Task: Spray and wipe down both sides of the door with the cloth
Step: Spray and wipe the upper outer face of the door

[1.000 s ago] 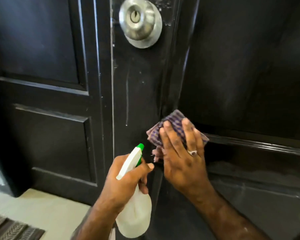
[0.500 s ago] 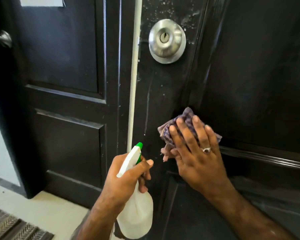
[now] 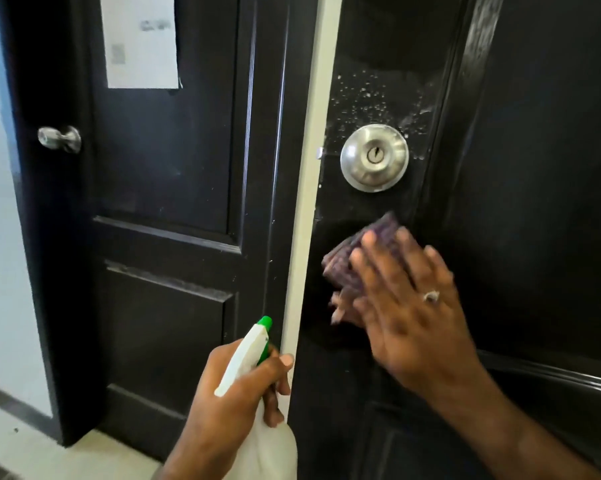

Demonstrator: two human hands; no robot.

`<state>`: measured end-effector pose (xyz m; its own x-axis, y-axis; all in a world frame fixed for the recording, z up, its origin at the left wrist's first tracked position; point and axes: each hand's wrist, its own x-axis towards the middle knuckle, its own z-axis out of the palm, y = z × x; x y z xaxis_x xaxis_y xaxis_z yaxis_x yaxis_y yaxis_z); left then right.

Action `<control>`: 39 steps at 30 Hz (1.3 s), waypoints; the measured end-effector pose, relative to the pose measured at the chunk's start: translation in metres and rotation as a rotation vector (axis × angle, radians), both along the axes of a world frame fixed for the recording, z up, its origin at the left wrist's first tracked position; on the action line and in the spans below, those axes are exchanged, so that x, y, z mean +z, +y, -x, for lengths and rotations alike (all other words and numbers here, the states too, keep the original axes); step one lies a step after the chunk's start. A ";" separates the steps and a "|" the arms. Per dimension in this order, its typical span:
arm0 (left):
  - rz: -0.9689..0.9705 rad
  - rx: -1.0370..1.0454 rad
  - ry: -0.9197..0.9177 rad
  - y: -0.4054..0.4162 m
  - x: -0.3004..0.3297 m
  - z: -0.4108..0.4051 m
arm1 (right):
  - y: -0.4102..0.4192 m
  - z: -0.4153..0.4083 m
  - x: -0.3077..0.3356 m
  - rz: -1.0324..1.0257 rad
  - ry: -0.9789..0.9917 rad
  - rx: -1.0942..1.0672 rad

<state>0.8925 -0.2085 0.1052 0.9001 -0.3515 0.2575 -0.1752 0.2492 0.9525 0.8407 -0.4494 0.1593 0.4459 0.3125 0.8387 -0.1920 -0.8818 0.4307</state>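
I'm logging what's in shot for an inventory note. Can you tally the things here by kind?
Doors: 2, the near door and the far door
Door knobs: 2, keyed knob and far knob
Spray bottles: 1, held by the left hand
Cloths: 1, under the right hand
Paper notices: 1
Rings: 1
Total: 8

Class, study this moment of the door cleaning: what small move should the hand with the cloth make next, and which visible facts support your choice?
Probably slide the cloth up past the knob. The right hand presses it flat on the door just below the knob, while spray droplets sit unwiped above it. The left hand grips the spray bottle, aimed upward.
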 end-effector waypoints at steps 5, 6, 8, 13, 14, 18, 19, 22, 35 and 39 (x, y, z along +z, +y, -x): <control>0.005 -0.002 -0.043 0.003 0.017 -0.002 | 0.048 -0.040 0.027 0.037 0.062 0.035; 0.011 0.000 -0.045 0.004 0.021 -0.001 | 0.054 -0.046 0.016 0.135 0.160 0.032; 0.017 0.038 0.018 0.007 0.019 -0.003 | 0.052 -0.045 -0.007 0.257 0.301 0.008; 0.027 0.041 0.166 0.021 0.009 -0.008 | 0.015 -0.010 -0.003 0.189 0.171 0.040; 0.036 0.047 0.168 0.024 0.009 -0.008 | 0.012 -0.007 0.002 0.153 0.113 0.031; 0.039 0.061 0.103 0.022 0.014 -0.006 | 0.044 -0.032 0.025 0.052 0.028 0.050; 0.037 0.050 0.071 0.019 0.017 -0.005 | 0.054 -0.042 0.030 0.050 0.036 0.064; 0.016 0.011 0.001 0.009 0.029 0.002 | 0.068 -0.063 0.033 0.086 0.088 0.067; 0.033 -0.114 -0.039 -0.023 0.017 -0.015 | 0.032 -0.028 -0.029 -0.211 -0.163 0.032; -0.007 -0.132 0.057 -0.018 -0.025 -0.010 | 0.009 0.002 -0.126 0.077 0.136 0.044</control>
